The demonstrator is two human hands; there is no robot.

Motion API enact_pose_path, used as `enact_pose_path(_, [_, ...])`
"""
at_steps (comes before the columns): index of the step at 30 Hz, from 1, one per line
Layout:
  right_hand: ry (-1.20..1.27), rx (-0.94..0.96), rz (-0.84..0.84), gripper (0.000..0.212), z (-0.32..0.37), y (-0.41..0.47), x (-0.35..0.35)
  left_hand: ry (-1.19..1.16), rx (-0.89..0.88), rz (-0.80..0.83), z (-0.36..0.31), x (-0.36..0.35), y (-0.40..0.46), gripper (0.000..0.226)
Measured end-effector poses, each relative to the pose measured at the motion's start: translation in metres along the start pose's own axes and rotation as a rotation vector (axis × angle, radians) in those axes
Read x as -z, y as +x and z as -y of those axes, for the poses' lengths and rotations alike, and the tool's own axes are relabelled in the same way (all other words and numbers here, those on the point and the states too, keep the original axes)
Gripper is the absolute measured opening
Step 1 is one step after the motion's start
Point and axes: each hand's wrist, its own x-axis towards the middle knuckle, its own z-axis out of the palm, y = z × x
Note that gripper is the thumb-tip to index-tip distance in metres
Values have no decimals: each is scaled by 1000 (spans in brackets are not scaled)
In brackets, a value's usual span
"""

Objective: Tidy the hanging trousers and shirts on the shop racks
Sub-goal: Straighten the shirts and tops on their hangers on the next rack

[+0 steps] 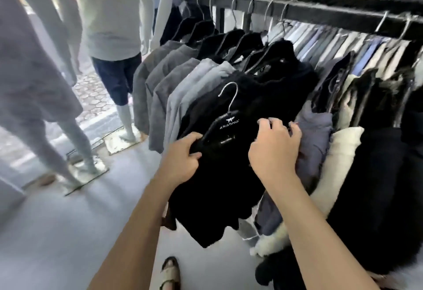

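A black garment [219, 193] on a black hanger [225, 121] with a silver hook is off the rail, held in front of the rack. My left hand [183, 159] grips its left shoulder. My right hand [273, 145] pinches its right shoulder, fingers closed on the cloth. Behind it a black rail [320, 11] carries grey tops [164, 83] and black tops [270, 69] on hangers. To the right hang dark, cream and slate garments [338, 166].
Two dressed mannequins [109, 37] stand on metal base plates [119, 140] on the grey floor at the left. A row of blue and white shirts [332, 40] hangs on the far side of the rack. My sandalled foot [170, 273] shows at the bottom.
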Motion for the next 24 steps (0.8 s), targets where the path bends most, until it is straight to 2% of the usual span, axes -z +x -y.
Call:
enact_pose_path(2, [171, 51, -19, 55, 9, -1, -4, 75, 67, -76, 16, 22, -21, 46])
enact_pose_path(4, [423, 157, 62, 55, 21, -6, -7, 112, 107, -141, 26, 45, -42, 50])
enact_pose_path(6, [567, 277, 172, 50, 37, -15, -10, 147, 127, -172, 32, 69, -61, 51])
enact_pose_path(8, [662, 321, 221, 42, 51, -23, -12, 186, 136, -188, 36, 92, -79, 52])
enact_pose_path(11, [738, 349, 246, 31, 74, -28, -11, 244, 126, -228, 40, 122, -101, 43])
enact_pose_path(15, [817, 404, 386, 22, 107, -29, -3, 264, 143, -293, 49, 149, -125, 38])
enact_pose_path(18, [881, 408, 489, 14, 132, -34, 2, 333, 149, -437, 56, 161, -133, 34])
enact_pose_path(21, [886, 408, 468, 10, 159, -43, 5, 304, 220, -596, 68, 167, -138, 39])
enact_pose_path(24, [911, 350, 428, 13, 186, -55, 2, 216, 322, -842, 80, 162, -142, 42])
